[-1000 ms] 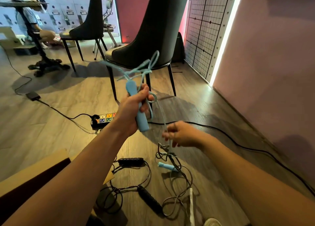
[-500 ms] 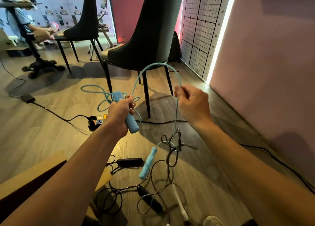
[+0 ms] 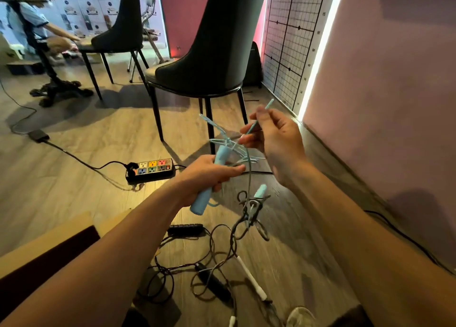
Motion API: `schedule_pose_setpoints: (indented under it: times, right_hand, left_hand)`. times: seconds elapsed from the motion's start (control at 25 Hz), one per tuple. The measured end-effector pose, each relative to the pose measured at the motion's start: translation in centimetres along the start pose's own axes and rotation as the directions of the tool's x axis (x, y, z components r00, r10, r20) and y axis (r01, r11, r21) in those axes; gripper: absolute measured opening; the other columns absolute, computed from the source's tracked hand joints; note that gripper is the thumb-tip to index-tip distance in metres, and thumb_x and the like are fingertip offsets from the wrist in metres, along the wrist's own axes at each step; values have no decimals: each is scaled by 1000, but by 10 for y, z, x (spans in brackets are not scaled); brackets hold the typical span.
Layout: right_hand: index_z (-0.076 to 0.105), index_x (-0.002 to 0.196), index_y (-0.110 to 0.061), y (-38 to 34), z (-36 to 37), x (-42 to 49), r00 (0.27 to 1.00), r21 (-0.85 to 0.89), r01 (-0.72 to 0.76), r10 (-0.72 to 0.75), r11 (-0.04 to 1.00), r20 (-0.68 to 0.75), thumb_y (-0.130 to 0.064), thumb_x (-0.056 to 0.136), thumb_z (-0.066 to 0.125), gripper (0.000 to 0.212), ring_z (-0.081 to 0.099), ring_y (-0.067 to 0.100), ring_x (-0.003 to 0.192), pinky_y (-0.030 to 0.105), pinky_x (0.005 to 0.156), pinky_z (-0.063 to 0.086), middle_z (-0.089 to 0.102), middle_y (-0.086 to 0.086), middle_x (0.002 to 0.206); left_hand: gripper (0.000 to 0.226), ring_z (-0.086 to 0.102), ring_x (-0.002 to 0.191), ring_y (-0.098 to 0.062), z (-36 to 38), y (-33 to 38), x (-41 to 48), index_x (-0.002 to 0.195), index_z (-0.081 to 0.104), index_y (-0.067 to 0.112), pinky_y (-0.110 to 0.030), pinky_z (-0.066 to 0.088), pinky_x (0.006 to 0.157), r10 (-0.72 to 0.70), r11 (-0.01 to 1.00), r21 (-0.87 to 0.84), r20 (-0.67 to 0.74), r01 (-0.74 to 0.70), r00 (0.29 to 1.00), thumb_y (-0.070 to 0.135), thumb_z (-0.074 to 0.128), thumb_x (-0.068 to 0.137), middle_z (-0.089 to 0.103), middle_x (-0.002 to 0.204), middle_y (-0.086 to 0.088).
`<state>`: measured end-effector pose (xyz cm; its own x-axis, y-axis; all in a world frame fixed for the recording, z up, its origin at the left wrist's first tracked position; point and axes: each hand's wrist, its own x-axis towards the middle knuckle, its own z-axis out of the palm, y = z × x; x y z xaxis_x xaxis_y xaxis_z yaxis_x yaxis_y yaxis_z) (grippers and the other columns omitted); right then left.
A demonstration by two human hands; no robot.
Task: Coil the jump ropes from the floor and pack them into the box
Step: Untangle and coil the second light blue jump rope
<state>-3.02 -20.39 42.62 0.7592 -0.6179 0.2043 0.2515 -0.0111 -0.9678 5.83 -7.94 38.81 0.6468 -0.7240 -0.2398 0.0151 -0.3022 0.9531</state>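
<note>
Above the wood-grain plank floor [image 3: 61, 191], the left hand [image 3: 209, 176] curls its fingers round a smooth, rounded pale-blue handle [image 3: 200, 204]. The handle is held at a tilt, and its blunt lower end pokes out under the palm. Loose loops of thin, glossy blue cord [image 3: 229, 144] bunch at the handle's upper end.

The right hand [image 3: 274, 141], just beside the left, pinches a stretch of that cord between thumb and fingertips. A short straight piece stands up past the knuckles. One strand drops from the bunch to a second blue handle [image 3: 259, 191], which hangs below the hands, snagged in a knot of thin black cord [image 3: 237, 235].

That dark cord sprawls in slack rings over the planks. Among them lie a ribbed black handle [image 3: 185, 228], another matte one and a slim white handle [image 3: 251, 281].

A brown cardboard box [image 3: 49, 237], flaps open and dark inside, sits at lower left under the left forearm. Behind the hands are a black power strip [image 3: 150, 170] with coloured sockets and a padded dark chair [image 3: 209, 55] on thin metal legs.
</note>
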Motion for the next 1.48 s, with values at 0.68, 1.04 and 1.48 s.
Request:
schedule_pose_setpoints:
  times: [0.68,1.04,1.48]
  right_hand:
    - [62,122,-22,37,-17,-24,759,-858,3,558,513,336,-34,88,71,37,61,13,93,28,76,53,61,-1,116]
    - [74,105,-21,75,-4,-12,813,-879,298,383,373,438,-45,93,64,29,60,10,69,29,71,54,68,-4,77]
    - [52,109,-18,95,-9,-16,846,-950,231,439,208,302,-53,76,78,55,57,18,89,35,77,52,61,1,102]
  left_hand:
    - [16,36,45,-3,3,16,3,85,62,17,-17,33,46,97,837,-525,-135,-154,986,25,57,98,41,55,11]
    - [20,36,37,-1,-21,26,-2,81,55,19,-16,30,42,130,613,-773,-103,-162,986,25,51,100,36,51,11]
    - [23,42,36,-1,-49,26,-6,81,56,21,-17,35,41,199,412,-890,-122,-196,972,30,49,101,42,50,12]
